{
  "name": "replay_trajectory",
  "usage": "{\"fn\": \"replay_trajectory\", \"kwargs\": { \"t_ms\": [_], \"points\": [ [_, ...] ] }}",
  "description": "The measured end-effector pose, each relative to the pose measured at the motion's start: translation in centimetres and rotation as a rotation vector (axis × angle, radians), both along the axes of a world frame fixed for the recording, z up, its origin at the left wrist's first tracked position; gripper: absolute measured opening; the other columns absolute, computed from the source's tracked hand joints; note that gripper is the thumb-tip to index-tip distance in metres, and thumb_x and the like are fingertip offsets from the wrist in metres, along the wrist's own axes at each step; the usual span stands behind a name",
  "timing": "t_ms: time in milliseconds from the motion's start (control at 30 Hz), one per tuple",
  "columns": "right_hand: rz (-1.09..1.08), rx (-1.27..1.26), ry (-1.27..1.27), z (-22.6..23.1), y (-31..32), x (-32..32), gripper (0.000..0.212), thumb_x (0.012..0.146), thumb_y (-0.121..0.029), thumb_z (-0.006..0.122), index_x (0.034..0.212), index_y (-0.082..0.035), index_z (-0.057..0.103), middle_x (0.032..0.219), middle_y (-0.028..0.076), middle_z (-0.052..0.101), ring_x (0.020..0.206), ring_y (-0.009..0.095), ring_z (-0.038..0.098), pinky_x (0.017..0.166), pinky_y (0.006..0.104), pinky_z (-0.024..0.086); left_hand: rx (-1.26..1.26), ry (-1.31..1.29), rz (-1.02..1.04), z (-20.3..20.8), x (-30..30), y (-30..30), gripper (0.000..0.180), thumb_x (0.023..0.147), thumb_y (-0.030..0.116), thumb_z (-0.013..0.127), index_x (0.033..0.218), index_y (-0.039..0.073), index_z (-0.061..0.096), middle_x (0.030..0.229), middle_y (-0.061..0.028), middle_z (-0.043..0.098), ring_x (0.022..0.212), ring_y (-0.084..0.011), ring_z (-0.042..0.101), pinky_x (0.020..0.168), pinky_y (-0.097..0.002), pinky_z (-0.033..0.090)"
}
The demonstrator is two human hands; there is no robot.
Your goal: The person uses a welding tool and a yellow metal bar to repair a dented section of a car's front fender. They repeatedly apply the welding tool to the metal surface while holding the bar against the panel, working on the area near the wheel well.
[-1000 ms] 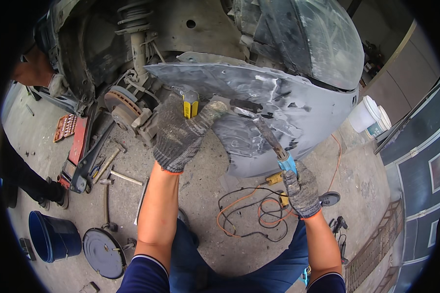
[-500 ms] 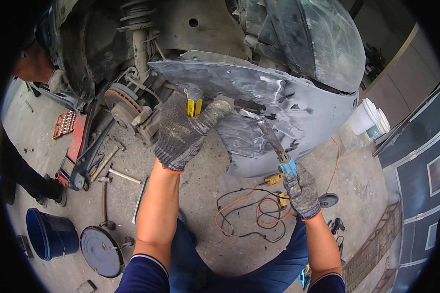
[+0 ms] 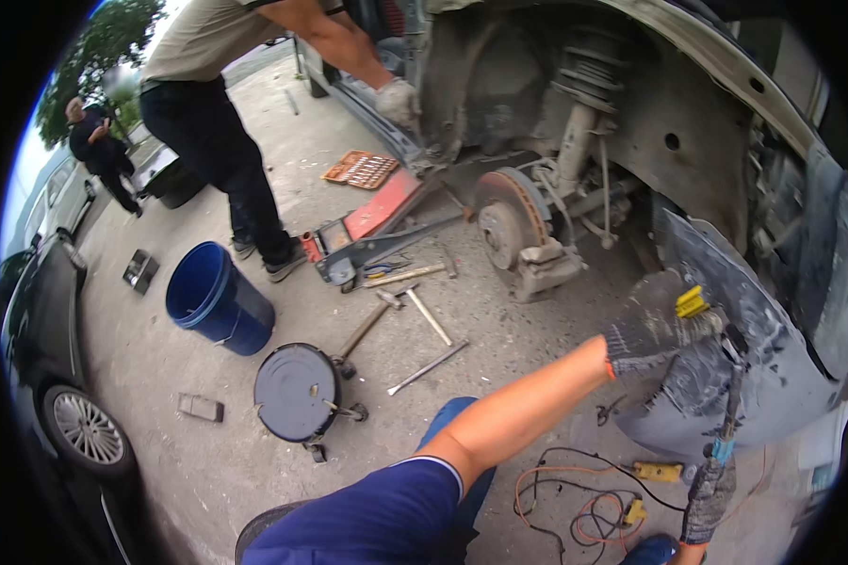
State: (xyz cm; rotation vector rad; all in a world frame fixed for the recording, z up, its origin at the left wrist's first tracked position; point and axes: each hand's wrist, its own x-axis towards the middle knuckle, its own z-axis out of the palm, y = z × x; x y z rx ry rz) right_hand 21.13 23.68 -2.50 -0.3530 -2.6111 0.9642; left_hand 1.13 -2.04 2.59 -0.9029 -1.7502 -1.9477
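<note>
My left hand (image 3: pixel 655 322), in a grey knit glove, is closed around a yellow block-like thing (image 3: pixel 692 301) whose kind I cannot make out. It is at the grey, patchily sanded fender panel (image 3: pixel 758 377) on the right. In my gloved right hand (image 3: pixel 709 497), lower down, is a long tool with a dark shaft (image 3: pixel 731 405) and a blue collar. The shaft points up along the panel, its tip beside my left fingertips. My right fingers wrap the tool's lower end. Whether the tip touches the panel is unclear.
Black and orange cables (image 3: pixel 589 513) lie below the panel. A brake disc (image 3: pixel 511 218) stands exposed in the wheel arch. Left are hammers (image 3: pixel 429 315), a red floor jack (image 3: pixel 382 205), a round wheeled stool (image 3: pixel 297 391) and a blue bucket (image 3: pixel 221 301). Another person (image 3: pixel 217 104) works at the car.
The view has swung left, so the panel and both hands now appear farther right. Both hands keep their holds. The other person, bucket and parked cars show more fully.
</note>
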Motion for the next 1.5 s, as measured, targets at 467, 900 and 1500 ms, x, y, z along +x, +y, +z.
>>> {"fn": "replay_trajectory", "kwargs": {
  "t_ms": [467, 900, 1500],
  "points": [
    [0.2, 0.319, 0.101, -1.1, 2.6, -5.1, 0.056, 0.086, -0.032, 0.065, 0.131, -0.008, 0.042, 0.095, 0.01, 0.065, 0.079, 0.026, 0.059, 0.07, 0.0429, 0.05, -0.011, -0.172, -0.039, -2.0, -1.4, 2.3, 0.056, 0.072, 0.025, 0.081, 0.11, -0.002, 0.05, 0.098, -0.0097, 0.055, 0.095, -0.0181, 0.052, 0.086, -0.0341, 0.044],
    [0.209, 0.34, 0.147, -1.5, 1.5, -6.6, 0.05, 0.088, -0.033, 0.062, 0.128, -0.007, 0.046, 0.095, 0.01, 0.065, 0.079, 0.027, 0.06, 0.07, 0.0425, 0.05, 0.139, -0.103, -0.196, 0.3, 0.3, 0.8, 0.046, 0.074, 0.023, 0.078, 0.105, 0.001, 0.053, 0.091, -0.0075, 0.058, 0.086, -0.015, 0.052, 0.08, -0.0318, 0.045],
    [0.157, 0.373, 0.178, -3.1, 1.1, -7.0, 0.043, 0.09, -0.034, 0.057, 0.122, -0.005, 0.05, 0.094, 0.011, 0.066, 0.079, 0.028, 0.061, 0.07, 0.0419, 0.049, -0.084, -0.137, -0.049, -0.3, 0.4, -0.2, 0.048, 0.078, 0.03, 0.075, 0.112, 0.002, 0.053, 0.102, -0.0086, 0.061, 0.094, -0.0149, 0.054, 0.086, -0.0311, 0.044]
  ]
}}
